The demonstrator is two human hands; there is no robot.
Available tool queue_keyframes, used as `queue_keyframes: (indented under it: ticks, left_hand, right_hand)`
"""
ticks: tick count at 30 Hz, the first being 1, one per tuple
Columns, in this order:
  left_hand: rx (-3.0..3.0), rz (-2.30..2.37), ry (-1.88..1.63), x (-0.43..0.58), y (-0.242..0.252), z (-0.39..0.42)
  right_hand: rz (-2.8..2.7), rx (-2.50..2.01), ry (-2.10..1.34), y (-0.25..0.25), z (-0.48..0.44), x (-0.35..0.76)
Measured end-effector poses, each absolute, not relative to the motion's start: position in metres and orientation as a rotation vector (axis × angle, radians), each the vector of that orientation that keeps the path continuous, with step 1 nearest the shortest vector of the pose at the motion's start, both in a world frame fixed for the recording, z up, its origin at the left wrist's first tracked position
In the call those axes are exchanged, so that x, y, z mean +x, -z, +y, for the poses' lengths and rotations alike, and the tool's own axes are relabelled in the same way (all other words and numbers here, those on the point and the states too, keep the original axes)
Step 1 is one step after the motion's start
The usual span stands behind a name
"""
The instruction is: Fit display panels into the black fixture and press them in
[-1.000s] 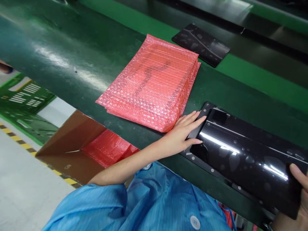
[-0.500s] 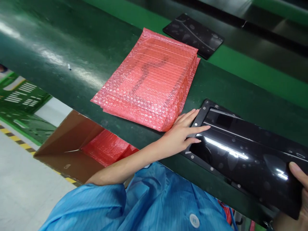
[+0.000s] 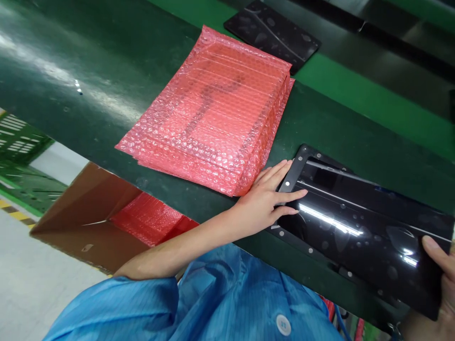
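My left hand lies with its fingers spread over the left end of a black frame and a glossy black panel on top of it. At the right edge of the view, my right hand grips the panel's right end, thumb on top and the other fingers partly hidden below. Round fasteners dot the frame's rim. Beside my left fingers is a stack of red bubble-wrap bags.
A green work surface runs across the view. Behind the stack lies another black panel. An open cardboard box holding red bubble wrap stands below the near edge, at left.
The view has shifted slightly, so the stack and box appear further left. The glossy panel's right end has moved slightly left in view with my right hand. My left hand keeps its place on the frame.
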State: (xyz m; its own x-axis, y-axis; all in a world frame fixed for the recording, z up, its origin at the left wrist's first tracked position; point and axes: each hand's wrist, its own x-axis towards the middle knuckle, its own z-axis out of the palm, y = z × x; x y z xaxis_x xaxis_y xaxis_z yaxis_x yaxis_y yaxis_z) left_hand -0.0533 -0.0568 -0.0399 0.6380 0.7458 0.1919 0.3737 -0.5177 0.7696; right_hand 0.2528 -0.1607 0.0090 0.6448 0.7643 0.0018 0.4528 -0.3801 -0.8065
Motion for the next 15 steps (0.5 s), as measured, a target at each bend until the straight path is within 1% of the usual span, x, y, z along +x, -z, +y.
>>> queue_keyframes:
  ticks: [3, 5, 9, 11, 13, 15]
  left_hand:
    - [2.157, 0.873, -0.674, -0.052, 0.04, -0.058]
    - [2.158, 0.89, -0.669, -0.051, 0.04, -0.058]
    - [2.149, 0.939, -0.656, -0.05, 0.041, -0.057]
    - [2.15, 0.956, -0.645, -0.052, 0.041, -0.056]
    - [2.166, 0.968, -0.639, -0.054, 0.039, -0.055]
    - [2.211, 0.997, -0.662, -0.052, 0.034, -0.057]
  right_hand:
    - [-0.854, -2.062, -0.555, -0.015, -0.159, 0.254]
    - [-0.856, -2.201, -0.546, -0.02, -0.157, 0.26]
    - [-1.273, -2.663, -0.572, -0.026, -0.143, 0.281]
    - [-1.46, -2.821, -0.579, -0.025, -0.133, 0.29]
    - [-1.527, -2.846, -0.592, -0.025, -0.126, 0.297]
    - [-1.496, -2.772, -0.595, -0.025, -0.123, 0.3]
